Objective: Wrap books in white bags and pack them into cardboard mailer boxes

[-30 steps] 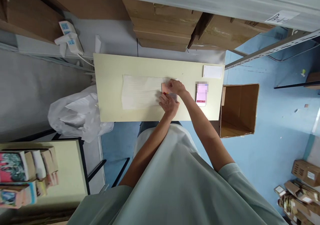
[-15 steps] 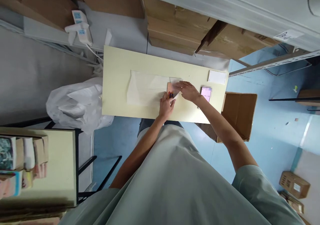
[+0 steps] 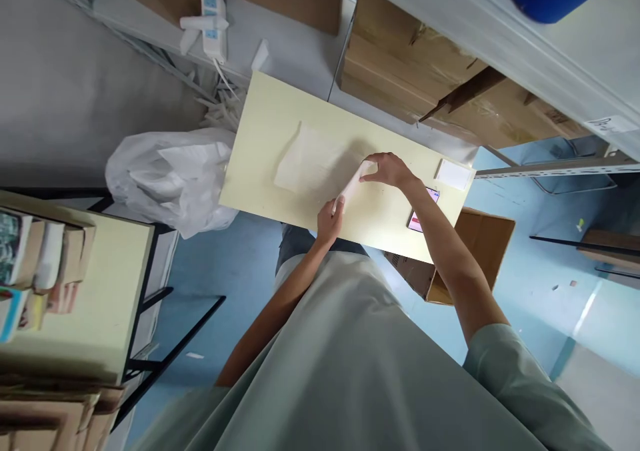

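Note:
A thin white wrapping sheet (image 3: 313,161) lies across the pale yellow table (image 3: 260,114), its left part spread on the top. The sheet's right end stands folded up between my hands. The small pinkish and dark item seen earlier is hidden now, so I cannot tell its place within the folds. My left hand (image 3: 330,224) grips the lower end of the fold, thumb on top. At the upper end, my right hand (image 3: 391,171) clasps it between thumb and curved fingers.
A phone (image 3: 424,209) lies beside my right forearm, with a white card-like block (image 3: 453,173) at the table's far right corner. An open cardboard box (image 3: 475,247) stands right of the table. A white plastic bag (image 3: 170,177) bulges at the left edge. Large cartons (image 3: 395,64) line the back.
The sheet's right end has been lifted and folded over the small item, which is now hidden. My right hand has gone from lying flat to gripping. The whole view has turned and shifted.

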Available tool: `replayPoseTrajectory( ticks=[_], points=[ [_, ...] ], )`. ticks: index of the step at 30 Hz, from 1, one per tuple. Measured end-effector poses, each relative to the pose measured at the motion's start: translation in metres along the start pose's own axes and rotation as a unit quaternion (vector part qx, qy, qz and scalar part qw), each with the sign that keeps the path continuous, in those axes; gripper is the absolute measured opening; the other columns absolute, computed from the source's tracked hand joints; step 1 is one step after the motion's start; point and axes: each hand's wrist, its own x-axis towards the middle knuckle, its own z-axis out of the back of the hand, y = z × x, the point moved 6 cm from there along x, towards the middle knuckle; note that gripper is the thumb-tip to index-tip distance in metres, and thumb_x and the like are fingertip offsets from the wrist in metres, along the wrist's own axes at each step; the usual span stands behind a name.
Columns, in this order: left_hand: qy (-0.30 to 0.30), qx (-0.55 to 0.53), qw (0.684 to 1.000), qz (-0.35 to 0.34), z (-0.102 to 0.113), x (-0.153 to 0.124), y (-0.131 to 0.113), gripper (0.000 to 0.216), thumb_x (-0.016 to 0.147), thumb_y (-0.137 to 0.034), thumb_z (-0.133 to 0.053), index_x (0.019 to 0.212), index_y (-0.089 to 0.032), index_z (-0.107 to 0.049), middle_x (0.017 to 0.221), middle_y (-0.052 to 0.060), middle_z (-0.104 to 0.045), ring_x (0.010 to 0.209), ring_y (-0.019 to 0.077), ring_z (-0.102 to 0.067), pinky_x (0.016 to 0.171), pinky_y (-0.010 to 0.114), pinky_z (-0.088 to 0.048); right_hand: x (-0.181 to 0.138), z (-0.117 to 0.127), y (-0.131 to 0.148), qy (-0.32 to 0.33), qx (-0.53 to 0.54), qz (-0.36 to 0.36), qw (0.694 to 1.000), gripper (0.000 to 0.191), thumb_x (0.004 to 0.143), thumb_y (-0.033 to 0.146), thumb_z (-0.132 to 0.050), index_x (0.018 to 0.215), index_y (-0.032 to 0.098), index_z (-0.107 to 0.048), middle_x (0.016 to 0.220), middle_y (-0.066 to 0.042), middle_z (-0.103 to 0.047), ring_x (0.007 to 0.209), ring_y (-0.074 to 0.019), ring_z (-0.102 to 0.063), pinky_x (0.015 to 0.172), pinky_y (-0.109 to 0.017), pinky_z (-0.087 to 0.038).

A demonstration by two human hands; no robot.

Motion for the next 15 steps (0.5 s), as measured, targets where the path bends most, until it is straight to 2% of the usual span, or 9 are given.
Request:
replayPoseTrajectory(
  ticks=[4, 8, 12, 15],
  points=[
    [-0.021, 0.038, 0.999, 0.033, 0.010, 0.008, 0.014, 0.046, 0.109, -0.057, -0.053, 0.105, -0.019, -0.078, 0.094, 0.013, -0.081, 0.090, 0.0298, -0.078, 0.084, 0.038, -0.058, 0.020, -0.014, 0.015, -0.006, 0.008, -0.011, 1.000, 0.036, 0.088, 0.045, -0.091, 0.109, 0.018, -0.080, 0.102, -0.008, -0.079, 0.094, -0.0281, -0.071, 0.094, -0.040, -0.055],
    [-0.007, 0.114, 0.989, 0.092, 0.018, 0.022, 0.027, 0.047, 0.112, -0.043, -0.046, 0.084, -0.019, -0.074, 0.086, 0.015, -0.082, 0.089, 0.0293, -0.080, 0.089, 0.038, -0.058, 0.035, -0.034, 0.027, -0.059, -0.026, -0.045, 0.997, 0.011, 0.098, 0.027, -0.077, 0.092, 0.019, -0.079, 0.107, -0.008, -0.076, 0.091, -0.0242, -0.070, 0.091, -0.036, -0.054],
    [0.041, 0.220, 0.970, 0.091, 0.027, 0.035, 0.026, 0.044, 0.109, -0.041, -0.052, 0.078, -0.020, -0.074, 0.087, 0.014, -0.082, 0.090, 0.0290, -0.080, 0.093, 0.037, -0.057, 0.039, -0.048, 0.029, -0.108, -0.020, -0.086, 0.990, 0.013, 0.100, 0.016, -0.070, 0.097, 0.019, -0.082, 0.112, -0.009, -0.074, 0.093, -0.0229, -0.068, 0.090, -0.035, -0.054],
    [0.069, 0.305, 0.946, 0.082, 0.037, 0.044, 0.019, 0.041, 0.102, -0.046, -0.065, 0.071, -0.020, -0.073, 0.088, 0.017, -0.082, 0.100, 0.0386, -0.079, 0.094, 0.044, -0.056, 0.036, -0.053, 0.028, -0.119, -0.006, -0.100, 0.988, 0.016, 0.100, 0.014, -0.070, 0.109, 0.017, -0.083, 0.118, -0.011, -0.074, 0.094, -0.0219, -0.067, 0.091, -0.035, -0.054]
  ],
)
